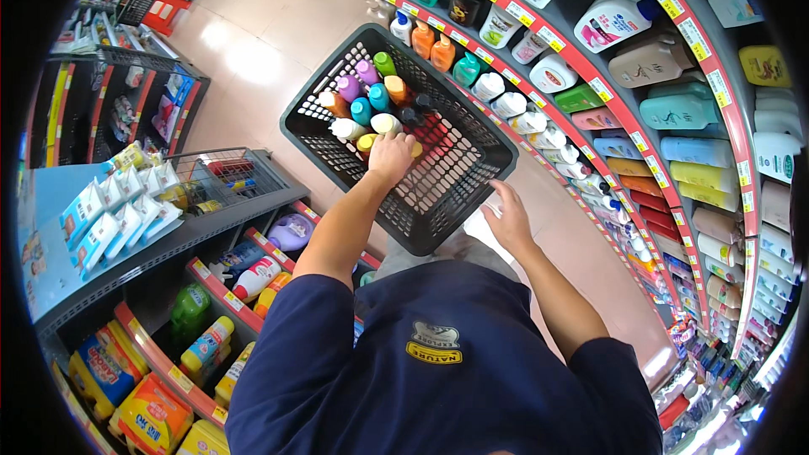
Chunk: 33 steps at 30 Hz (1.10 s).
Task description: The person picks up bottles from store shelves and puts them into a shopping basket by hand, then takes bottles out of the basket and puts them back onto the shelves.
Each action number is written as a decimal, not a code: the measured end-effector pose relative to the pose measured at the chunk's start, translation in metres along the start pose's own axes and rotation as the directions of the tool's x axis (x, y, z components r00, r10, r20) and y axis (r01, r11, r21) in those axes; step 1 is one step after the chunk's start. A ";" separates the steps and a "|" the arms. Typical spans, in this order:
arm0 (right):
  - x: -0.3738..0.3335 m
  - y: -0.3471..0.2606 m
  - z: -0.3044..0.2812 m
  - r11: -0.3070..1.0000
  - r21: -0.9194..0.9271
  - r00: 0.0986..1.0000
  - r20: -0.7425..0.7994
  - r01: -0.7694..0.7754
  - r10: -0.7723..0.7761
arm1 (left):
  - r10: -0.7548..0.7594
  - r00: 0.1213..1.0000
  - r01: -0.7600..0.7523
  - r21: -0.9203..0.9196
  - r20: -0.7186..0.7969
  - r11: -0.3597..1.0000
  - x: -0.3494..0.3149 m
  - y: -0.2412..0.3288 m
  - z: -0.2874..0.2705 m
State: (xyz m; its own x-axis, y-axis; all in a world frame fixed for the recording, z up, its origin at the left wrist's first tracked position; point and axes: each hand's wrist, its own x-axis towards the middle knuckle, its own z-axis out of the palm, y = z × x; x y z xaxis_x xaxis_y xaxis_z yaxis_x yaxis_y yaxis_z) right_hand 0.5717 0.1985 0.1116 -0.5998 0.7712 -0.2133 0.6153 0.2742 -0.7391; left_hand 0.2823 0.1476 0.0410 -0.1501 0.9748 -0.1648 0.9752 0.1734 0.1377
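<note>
A dark grey shopping basket (472, 131) is held out in front of me, with several upright bottles in it, their caps purple, green, teal, orange and white. My left hand (390, 156) reaches down into the basket and closes on a yellow bottle (366, 143) at the near end of the row. My right hand (508, 217) grips the basket's near right rim from below and holds it up.
Red-edged shelves (640, 131) full of bottles curve along my right. To my left stand a lower shelf unit (211, 286) with detergent bottles and bags, white packets on top, and a wire bin (221, 175). Tiled floor (261, 25) stretches ahead.
</note>
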 end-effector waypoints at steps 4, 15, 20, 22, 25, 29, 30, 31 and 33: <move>-0.036 0.026 -0.030 0.979 -0.002 0.979 -0.008 -0.202 0.202 | 0.009 0.990 -0.018 0.064 0.139 0.998 0.019 -0.001 0.020; -0.069 0.060 -0.049 0.949 -0.040 0.947 -0.088 -0.312 0.308 | 0.165 0.981 -0.166 0.007 0.103 0.986 0.048 0.026 0.009; -0.058 0.054 -0.063 0.957 0.012 0.939 -0.188 -0.290 0.287 | 0.195 0.977 -0.198 0.033 0.092 0.980 0.089 0.046 0.010; -0.061 0.057 -0.077 0.967 0.030 0.936 -0.243 -0.254 0.254 | 0.189 0.979 -0.186 -0.050 0.076 0.981 0.101 0.056 0.013; -0.046 0.052 -0.097 0.963 0.100 0.912 -0.311 -0.249 0.268 | 0.198 0.975 -0.185 -0.127 0.097 0.975 0.100 0.048 0.014; -0.019 0.027 -0.169 0.978 0.106 0.838 -0.504 -0.181 0.209 | 0.143 0.963 -0.146 0.000 0.229 0.989 0.105 0.027 0.037; -0.015 0.022 -0.193 0.994 0.039 0.789 -0.606 -0.102 0.105 | 0.161 0.961 -0.168 0.015 0.223 0.986 0.106 0.028 0.037; -0.013 0.015 -0.219 0.999 -0.040 0.726 -0.687 -0.035 -0.002 | 0.159 0.961 -0.167 0.019 0.228 0.986 0.107 0.033 0.035; -0.012 -0.029 -0.279 0.979 0.181 0.633 -0.748 -0.095 0.200 | 0.153 0.973 -0.160 0.026 0.174 0.987 0.100 0.036 0.033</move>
State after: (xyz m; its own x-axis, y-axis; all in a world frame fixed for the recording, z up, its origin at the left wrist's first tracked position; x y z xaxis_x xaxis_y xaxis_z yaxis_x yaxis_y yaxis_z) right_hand 0.7041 0.3416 0.3141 0.1259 0.9727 0.1948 0.5668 0.0906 -0.8189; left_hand 0.3076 0.2468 -0.0030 0.0313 0.9506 -0.3087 0.9906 0.0117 0.1364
